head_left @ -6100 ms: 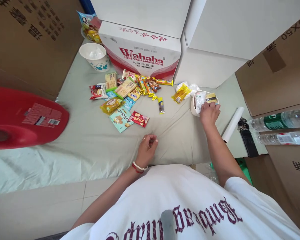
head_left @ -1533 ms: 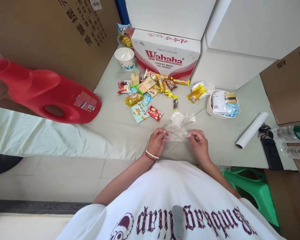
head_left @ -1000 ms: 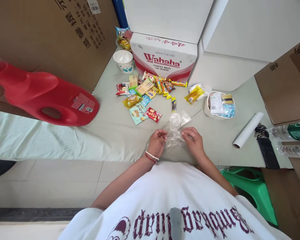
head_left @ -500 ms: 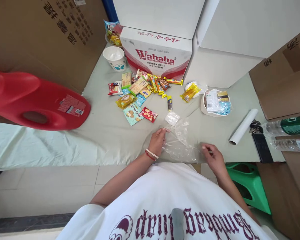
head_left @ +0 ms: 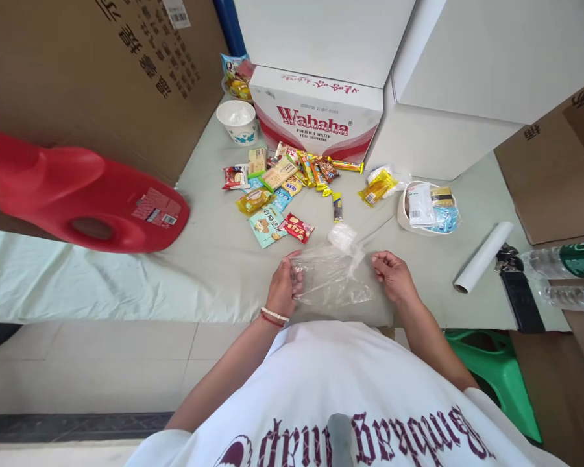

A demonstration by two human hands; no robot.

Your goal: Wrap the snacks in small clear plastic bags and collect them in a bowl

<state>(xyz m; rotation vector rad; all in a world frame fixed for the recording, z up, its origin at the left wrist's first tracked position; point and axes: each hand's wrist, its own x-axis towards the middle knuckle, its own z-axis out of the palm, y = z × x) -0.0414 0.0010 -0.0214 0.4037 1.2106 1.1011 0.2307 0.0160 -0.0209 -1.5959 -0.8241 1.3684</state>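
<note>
A clear plastic bag (head_left: pixel 335 279) lies spread at the table's front edge, before the white shirt. My left hand (head_left: pixel 283 285) is closed on the bag's left side, its fingers partly showing through the film. At the bag's right edge my right hand (head_left: pixel 393 275) is closed in a pinch; what its fingertips hold is too thin to make out. A crumpled white, see-through wrapper (head_left: pixel 343 237) touches the far side of the bag. Beyond it lie a small dark-and-yellow snack bar (head_left: pixel 337 206), a red snack packet (head_left: pixel 298 227) and a mint-green packet (head_left: pixel 267 226).
Several wrapped snacks (head_left: pixel 279 174) lie heaped before a Wahaha water carton (head_left: pixel 316 120). A paper cup (head_left: pixel 238 123) stands left. To the right are a filled bowl (head_left: pixel 405 220), a white roll (head_left: pixel 483 257), a black phone-like slab (head_left: pixel 522 301) and bottles (head_left: pixel 571 263). A red jug (head_left: pixel 121 201) lies left.
My left hand has shifted left along with the bag's left side. My right hand has come up and inward, its fingers now pinched. The bag looks flatter and more stretched out.
</note>
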